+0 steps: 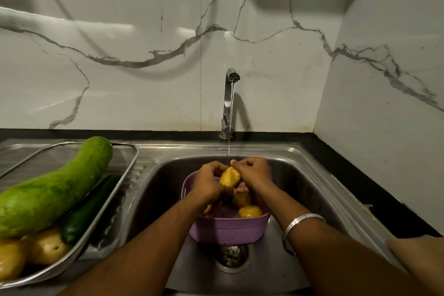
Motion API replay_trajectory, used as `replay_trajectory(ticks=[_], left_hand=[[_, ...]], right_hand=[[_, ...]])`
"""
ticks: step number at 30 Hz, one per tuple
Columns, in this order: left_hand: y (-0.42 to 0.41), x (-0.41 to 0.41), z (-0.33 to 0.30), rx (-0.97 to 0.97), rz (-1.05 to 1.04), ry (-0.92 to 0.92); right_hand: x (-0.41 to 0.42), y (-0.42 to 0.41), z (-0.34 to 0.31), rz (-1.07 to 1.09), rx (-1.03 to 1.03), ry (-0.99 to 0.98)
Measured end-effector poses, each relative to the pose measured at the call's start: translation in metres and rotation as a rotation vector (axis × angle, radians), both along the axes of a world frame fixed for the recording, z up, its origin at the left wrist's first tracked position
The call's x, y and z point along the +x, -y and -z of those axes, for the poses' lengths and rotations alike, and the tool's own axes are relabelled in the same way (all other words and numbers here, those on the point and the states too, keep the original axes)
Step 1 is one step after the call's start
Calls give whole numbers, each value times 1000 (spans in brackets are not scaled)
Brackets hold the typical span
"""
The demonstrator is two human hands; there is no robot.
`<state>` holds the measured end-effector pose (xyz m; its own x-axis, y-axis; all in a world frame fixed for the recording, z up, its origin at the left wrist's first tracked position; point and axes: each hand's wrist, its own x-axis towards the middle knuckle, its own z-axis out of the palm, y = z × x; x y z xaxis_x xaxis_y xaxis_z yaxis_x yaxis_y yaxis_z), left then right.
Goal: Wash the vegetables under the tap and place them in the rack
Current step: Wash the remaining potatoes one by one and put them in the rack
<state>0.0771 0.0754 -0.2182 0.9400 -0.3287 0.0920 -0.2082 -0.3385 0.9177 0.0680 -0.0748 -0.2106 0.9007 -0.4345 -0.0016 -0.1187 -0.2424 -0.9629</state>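
1. The potato (230, 176) sits over the sink (319, 190), under the water stream (228, 149) and above the purple basket (228, 229); keep it right in the flow.
2. The left hand (208, 184) at 9 o'clock and the right hand (252, 173) at 3 o'clock both curl round it; roll it between them so every side gets rinsed.
3. More potatoes (249, 211) wait in the basket at 6 o'clock.
4. Once clean, carry it to the wire rack (131, 161) at 9 o'clock, beside the gourd (55, 190) and cucumber (91, 209).

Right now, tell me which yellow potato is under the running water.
The yellow potato gripped by both hands, left hand and right hand; the others lie lower.
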Motion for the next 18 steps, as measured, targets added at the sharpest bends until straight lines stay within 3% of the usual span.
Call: replay_trajectory(ticks=[5, 8, 11, 15, 18], left_hand=[[-1, 1, 1, -51, -42, -34], [-1, 3, 2, -146, -83, -157], [1, 1, -2, -255, -66, -302], [3, 0, -4, -292, -31, -315], [1, 4, -1, -311, -58, -305]], right_hand=[[4, -2, 1, -77, 44, -14], [4, -1, 1, -176, 54, -66], [2, -2, 1, -122, -76, -25], [3, -2, 2, -53, -273, 49], [1, -2, 0, -188, -154, -26]])
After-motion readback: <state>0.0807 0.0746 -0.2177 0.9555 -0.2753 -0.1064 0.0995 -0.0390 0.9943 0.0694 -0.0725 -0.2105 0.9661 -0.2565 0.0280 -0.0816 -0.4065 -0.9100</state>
